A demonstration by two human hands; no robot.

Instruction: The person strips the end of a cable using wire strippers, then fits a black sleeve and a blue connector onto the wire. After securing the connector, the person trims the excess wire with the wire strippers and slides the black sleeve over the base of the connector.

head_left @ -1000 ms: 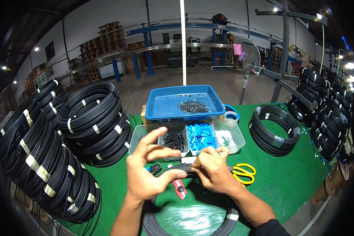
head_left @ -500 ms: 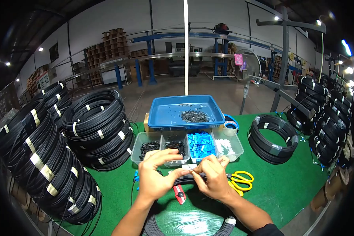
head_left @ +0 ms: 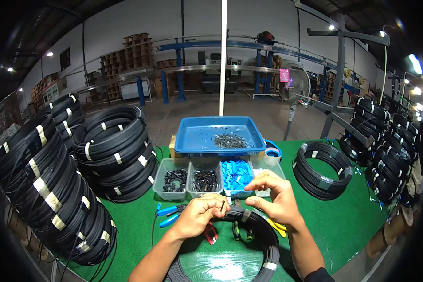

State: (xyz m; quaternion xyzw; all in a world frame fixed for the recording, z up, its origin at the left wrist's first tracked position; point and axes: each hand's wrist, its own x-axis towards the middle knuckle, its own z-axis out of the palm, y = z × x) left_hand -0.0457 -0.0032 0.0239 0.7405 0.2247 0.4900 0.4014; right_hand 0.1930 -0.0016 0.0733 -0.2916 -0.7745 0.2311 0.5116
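Note:
My left hand (head_left: 203, 217) is closed, pinching a thin black cable, whose short end (head_left: 223, 206) sticks up past the fingertips. My right hand (head_left: 278, 201) holds nothing; its thumb and fingers are apart, just in front of the bin of white pieces. Below both hands lies a coil of black cable (head_left: 272, 244) with pale tape bands. Around it are a red tool (head_left: 211, 234), blue-handled pliers (head_left: 170, 215), a tool with green and black handles (head_left: 237, 231) and yellow handles (head_left: 279, 228) partly hidden by my right hand.
Clear bins hold black pieces (head_left: 175, 181), more black pieces (head_left: 205, 180), blue connectors (head_left: 236, 176) and white pieces (head_left: 262, 176). Behind them stands a blue tray (head_left: 192, 141) with black scraps. Cable coils are stacked at the left (head_left: 110, 141); another coil (head_left: 322, 183) lies at the right.
Both hands were together at the cable end. My right hand has let go, opened and moved right. My left hand, spread before, has closed on the cable.

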